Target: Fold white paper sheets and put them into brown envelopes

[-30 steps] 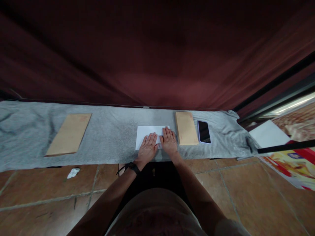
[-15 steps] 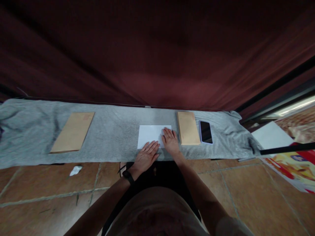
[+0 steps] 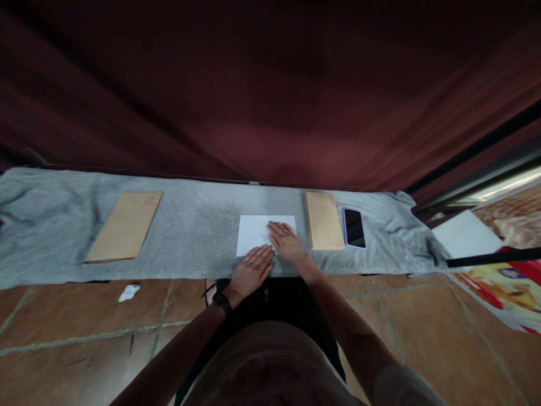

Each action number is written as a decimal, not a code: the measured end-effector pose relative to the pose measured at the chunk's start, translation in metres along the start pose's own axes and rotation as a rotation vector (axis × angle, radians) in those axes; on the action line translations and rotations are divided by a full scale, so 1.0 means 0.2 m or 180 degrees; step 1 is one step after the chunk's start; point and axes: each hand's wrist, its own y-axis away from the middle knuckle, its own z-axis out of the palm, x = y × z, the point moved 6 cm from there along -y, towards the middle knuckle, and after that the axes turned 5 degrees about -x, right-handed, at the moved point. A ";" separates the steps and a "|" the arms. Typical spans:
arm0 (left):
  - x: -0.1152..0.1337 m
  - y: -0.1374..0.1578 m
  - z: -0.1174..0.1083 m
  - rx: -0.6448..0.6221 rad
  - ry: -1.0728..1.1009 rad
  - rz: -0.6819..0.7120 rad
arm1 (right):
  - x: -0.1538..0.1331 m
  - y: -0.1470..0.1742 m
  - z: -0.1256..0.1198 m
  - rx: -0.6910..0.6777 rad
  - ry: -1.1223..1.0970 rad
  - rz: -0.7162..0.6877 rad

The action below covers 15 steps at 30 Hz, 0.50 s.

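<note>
A white sheet of paper [image 3: 252,230] lies flat on the grey cloth [image 3: 198,225] in front of me. My left hand [image 3: 252,270] rests flat at the sheet's near edge, fingers stretched out, a dark watch on its wrist. Across the right part of the sheet lies my right hand [image 3: 287,241], palm down with fingers extended. Neither hand grips anything. Just right of the paper sits a stack of brown envelopes [image 3: 324,221].
Beyond the stack is a phone [image 3: 354,228] with a dark screen. Far left lies a brown envelope [image 3: 127,225]. A dark red curtain [image 3: 270,113] hangs behind the cloth. A colourful box [image 3: 502,287] stands at right, and a crumpled white scrap [image 3: 129,292] lies on the tiled floor.
My right hand has slid left across the paper, from its right edge toward its middle. My left hand has barely moved, and the paper stays in place.
</note>
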 end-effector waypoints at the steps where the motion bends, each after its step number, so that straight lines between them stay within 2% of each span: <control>1: 0.00 0.00 0.00 -0.0001 -0.0002 0.0001 | 0.01 -0.02 0.00 0.0018 0.0017 0.0018; 9: -0.01 0.00 -0.01 0.0008 0.0109 -0.0064 | 0.04 -0.14 0.00 0.0058 0.0155 0.0333; 12: -0.01 0.00 0.00 0.0025 0.0120 -0.0062 | 0.01 -0.10 -0.01 0.0041 0.0208 0.0325; 15: -0.01 0.00 0.00 0.0037 0.0133 -0.0054 | -0.03 0.01 -0.01 0.0039 0.0212 0.0205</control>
